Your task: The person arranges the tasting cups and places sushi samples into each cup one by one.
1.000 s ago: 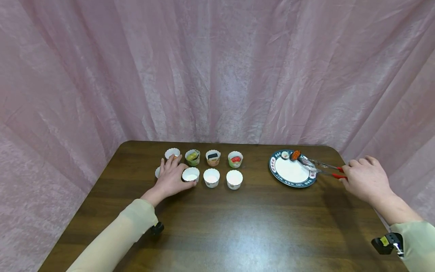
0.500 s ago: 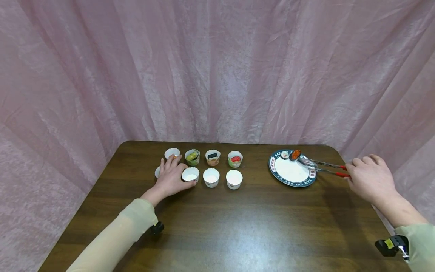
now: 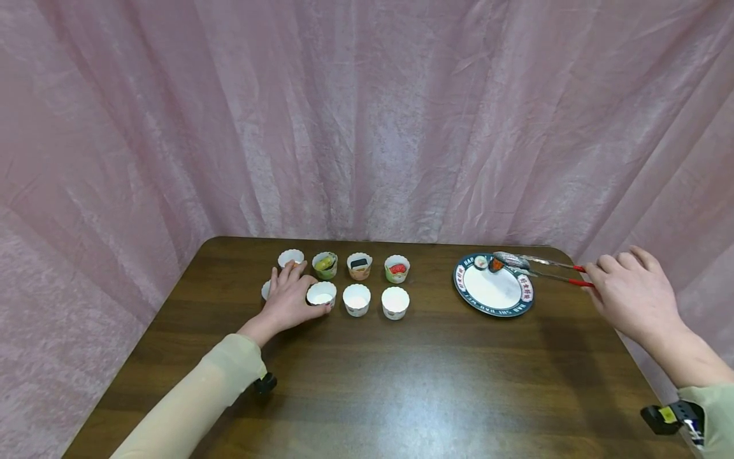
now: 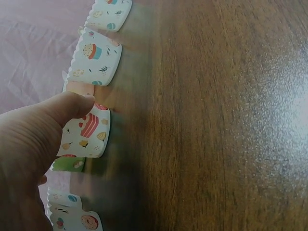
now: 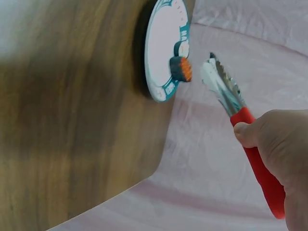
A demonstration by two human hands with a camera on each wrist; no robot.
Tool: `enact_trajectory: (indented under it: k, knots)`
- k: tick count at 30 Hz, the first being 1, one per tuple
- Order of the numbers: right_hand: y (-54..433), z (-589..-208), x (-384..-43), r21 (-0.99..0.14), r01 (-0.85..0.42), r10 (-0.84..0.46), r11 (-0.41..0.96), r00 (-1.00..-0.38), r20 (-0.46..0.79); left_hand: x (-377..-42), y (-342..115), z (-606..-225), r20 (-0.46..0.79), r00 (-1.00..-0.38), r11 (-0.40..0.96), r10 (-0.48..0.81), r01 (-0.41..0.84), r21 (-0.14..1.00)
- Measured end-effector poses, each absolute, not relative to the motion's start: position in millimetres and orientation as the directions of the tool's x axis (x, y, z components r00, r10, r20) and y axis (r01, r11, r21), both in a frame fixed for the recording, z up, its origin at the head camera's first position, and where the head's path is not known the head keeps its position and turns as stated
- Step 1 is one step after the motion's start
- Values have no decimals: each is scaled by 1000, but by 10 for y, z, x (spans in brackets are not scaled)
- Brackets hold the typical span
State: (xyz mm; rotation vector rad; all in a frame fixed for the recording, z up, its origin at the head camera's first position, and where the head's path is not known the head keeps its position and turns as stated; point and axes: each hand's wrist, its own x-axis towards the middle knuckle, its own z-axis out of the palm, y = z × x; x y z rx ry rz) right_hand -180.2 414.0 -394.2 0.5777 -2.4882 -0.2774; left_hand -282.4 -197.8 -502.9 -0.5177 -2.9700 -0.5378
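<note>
My right hand (image 3: 639, 293) grips red-handled metal tongs (image 5: 264, 180) at the right. The tongs' head hangs over the far rim of a white plate (image 3: 493, 292) with a dark patterned border. Near that rim lie an orange-topped roe sushi (image 5: 181, 69) and a small sushi roll (image 3: 481, 262). My left hand (image 3: 285, 305) spreads over the left paper cups, fingers reaching toward the back-left cup (image 3: 290, 257). Its thumb lies along the front of a white paper cup (image 4: 86, 132), whose inside shows no contents. Another cup is mostly hidden by this hand.
Beside that cup stand two more white cups (image 3: 357, 299). Behind them, one cup holds yellow-green pieces (image 3: 325, 264), one a dark-topped piece (image 3: 359, 263), one red pieces (image 3: 397, 269). A pink curtain (image 3: 367, 127) hangs behind the wooden table (image 3: 367, 382).
The right hand has drawn right, and the tongs' head has moved left and up, from beside the roe sushi to over it, partly covering it in the head view. The left hand stays put.
</note>
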Motion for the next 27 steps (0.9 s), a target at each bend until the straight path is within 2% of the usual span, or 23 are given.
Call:
enact_trajectory:
  k: [6, 16, 24, 27]
  knots:
    - [3884, -3826, -1884, 330, -398, -515, 856, -709, 481, -2838, -1988, -5046, 132, -941, 880, 311, 338, 333]
    - [3267, -3724, -2126, 379, -539, -659, 752, -601, 453, -2848, -2009, -5062, 135, -942, 876, 307, 335, 346]
    - [2702, -3687, -2344, 452, -589, -741, 671, -498, 451, -2819, -1980, -5001, 98, -949, 882, 298, 314, 351]
    - [2505, -3669, -2392, 472, -597, -760, 649, -478, 440, -2804, -1973, -4971, 84, -951, 884, 298, 308, 351]
